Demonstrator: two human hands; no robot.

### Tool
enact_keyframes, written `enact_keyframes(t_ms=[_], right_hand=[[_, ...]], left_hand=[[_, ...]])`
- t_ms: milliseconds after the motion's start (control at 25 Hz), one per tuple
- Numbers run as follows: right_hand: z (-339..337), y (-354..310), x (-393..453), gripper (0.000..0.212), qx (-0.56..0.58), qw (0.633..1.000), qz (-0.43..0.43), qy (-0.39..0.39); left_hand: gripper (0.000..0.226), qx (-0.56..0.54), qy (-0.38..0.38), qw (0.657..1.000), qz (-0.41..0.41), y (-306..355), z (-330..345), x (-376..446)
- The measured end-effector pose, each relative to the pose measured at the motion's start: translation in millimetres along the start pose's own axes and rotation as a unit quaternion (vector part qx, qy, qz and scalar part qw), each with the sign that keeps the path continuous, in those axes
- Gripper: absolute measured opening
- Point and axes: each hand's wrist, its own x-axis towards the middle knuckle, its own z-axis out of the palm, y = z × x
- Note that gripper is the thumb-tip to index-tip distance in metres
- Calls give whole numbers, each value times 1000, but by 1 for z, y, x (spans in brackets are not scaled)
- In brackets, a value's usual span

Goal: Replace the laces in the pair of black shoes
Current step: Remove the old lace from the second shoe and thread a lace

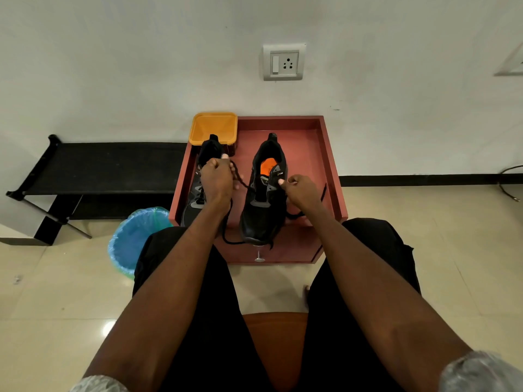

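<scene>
Both forearms reach out from the lap over black trousers and an orange seat edge (276,329) toward a red-brown tray table (329,154). On it stand two black shoes, heels away from the person: the left shoe (195,190), partly hidden by the hand over it, and the right shoe (264,205), its orange insole showing in the open collar.

Curled tight, the left hand (216,179) pinches a black lace (240,181) above the left shoe; the lace runs across to the right shoe. The right hand (301,190) is curled too, with fingers at the right shoe's upper eyelets, and seems to pinch the lace's other end, though the grip itself is hard to make out. More lace trails slack off the toe and down the table front.

The lace looks thin, soft and limp, so it will likely flop and twist; it is best taken near the stiff tip for threading. The shoes seem light, with soft uppers that may cave in, so steadying one by the collar or the eyelet row should help.

A yellow tub (213,127) sits at the table's far left corner. Behind is a white wall with a socket (283,62), a black bench (104,165) at left, a blue-lined bin (135,239) on the glossy tile floor.
</scene>
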Motion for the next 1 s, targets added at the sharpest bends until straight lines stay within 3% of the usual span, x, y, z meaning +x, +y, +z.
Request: enact_keyframes(t_ms=[80,120,240,360,480,560,680,840,920,1000], right_hand=[[7,-6,-5,46,23,999,-36,-4],[11,-7,-8,58,3,999,-46,-15],[16,-9,-7,64,-15,999,-41,-16],[15,-12,-3,58,-16,999,-39,-8],[13,-14,-3,54,-5,999,-31,-8],[12,-13,-1,56,2,1000,-28,-14],[7,-13,-1,56,4,999,-32,-4],[-2,-13,5,33,36,999,-26,12],[-4,-12,9,29,39,999,-26,22],[-6,-12,8,25,51,998,-11,43]], left_hand=[[4,135,-58,989,-3,-7,1,0],[8,210,-92,973,0,-11,1,1],[13,424,-246,870,49,-23,4,3],[30,512,-354,780,70,-31,6,3],[25,546,-356,751,110,-31,6,4],[17,531,-335,767,127,-32,6,5],[21,456,-281,838,105,-30,2,9],[13,304,-68,948,61,-14,-7,15],[15,206,30,978,19,-8,-8,15],[15,27,116,992,-51,-1,-12,20]])
